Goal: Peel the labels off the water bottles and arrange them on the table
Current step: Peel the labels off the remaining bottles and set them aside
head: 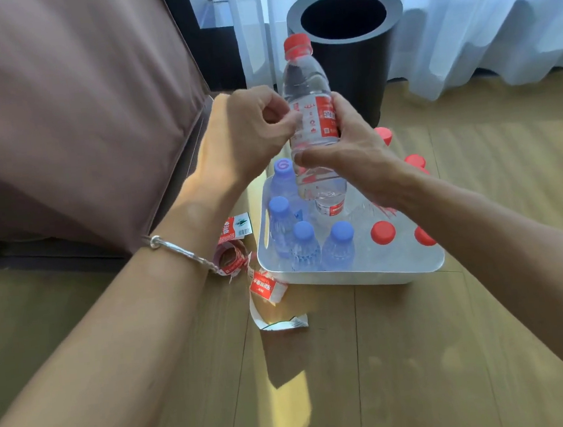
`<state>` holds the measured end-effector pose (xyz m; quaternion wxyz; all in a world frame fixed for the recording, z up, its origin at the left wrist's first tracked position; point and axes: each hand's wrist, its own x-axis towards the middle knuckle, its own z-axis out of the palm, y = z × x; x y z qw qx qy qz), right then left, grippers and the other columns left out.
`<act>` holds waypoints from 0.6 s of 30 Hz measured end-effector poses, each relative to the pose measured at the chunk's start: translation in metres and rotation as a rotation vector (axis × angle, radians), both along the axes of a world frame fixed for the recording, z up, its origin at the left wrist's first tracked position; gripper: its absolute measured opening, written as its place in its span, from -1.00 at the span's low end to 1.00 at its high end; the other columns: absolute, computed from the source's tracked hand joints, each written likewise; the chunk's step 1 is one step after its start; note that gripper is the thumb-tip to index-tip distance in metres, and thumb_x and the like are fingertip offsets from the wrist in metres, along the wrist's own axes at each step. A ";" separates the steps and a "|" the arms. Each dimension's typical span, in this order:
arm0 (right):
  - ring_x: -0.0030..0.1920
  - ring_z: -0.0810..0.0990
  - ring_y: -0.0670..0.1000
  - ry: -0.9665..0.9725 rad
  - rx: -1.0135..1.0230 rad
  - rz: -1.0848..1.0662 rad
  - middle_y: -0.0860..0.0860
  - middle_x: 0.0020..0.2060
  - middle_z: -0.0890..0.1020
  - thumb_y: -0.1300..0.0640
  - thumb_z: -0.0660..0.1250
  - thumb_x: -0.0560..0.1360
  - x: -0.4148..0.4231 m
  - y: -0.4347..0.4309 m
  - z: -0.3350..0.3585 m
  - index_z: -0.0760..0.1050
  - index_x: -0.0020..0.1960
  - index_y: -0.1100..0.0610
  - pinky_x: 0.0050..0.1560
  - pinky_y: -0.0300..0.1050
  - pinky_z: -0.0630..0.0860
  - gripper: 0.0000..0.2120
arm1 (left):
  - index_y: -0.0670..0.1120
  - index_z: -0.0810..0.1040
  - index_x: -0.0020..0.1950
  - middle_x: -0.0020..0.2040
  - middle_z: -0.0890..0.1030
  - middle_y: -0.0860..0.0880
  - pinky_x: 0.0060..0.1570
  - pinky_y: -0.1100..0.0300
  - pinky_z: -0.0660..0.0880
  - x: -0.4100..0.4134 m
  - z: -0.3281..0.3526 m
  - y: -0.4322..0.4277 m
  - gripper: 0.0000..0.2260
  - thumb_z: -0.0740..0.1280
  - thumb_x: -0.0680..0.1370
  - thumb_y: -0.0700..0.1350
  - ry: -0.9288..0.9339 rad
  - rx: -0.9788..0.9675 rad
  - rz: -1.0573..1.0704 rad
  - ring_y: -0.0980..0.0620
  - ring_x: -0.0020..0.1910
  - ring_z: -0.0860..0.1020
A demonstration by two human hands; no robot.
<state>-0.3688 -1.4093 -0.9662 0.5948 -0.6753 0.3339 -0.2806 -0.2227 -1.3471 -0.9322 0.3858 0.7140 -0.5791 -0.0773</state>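
so the bottle [305, 83] sits upright, gripped by the right hand [353, 149]; left hand [248, 130] just beside it, fingers [291, 118] pinching the label [325, 116] edge

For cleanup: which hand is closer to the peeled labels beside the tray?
Left hand: it picks at the bottle above the peeled labels; right hand holds it over the tray.

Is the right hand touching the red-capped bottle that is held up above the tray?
Touching. The head view shows the right hand wrapped round the bottle, with its thumb across the front below the red label.
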 end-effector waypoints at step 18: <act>0.09 0.63 -0.02 -0.055 -0.019 -0.106 0.14 0.19 0.53 0.39 0.45 0.41 0.003 -0.007 -0.023 0.13 0.47 0.13 0.00 -0.23 0.61 -0.24 | -0.03 0.47 0.11 -0.03 0.64 -0.07 -0.01 -0.05 0.64 -0.016 -0.026 -0.010 -0.69 0.43 0.48 0.08 0.529 0.214 -0.050 -0.03 -0.05 0.67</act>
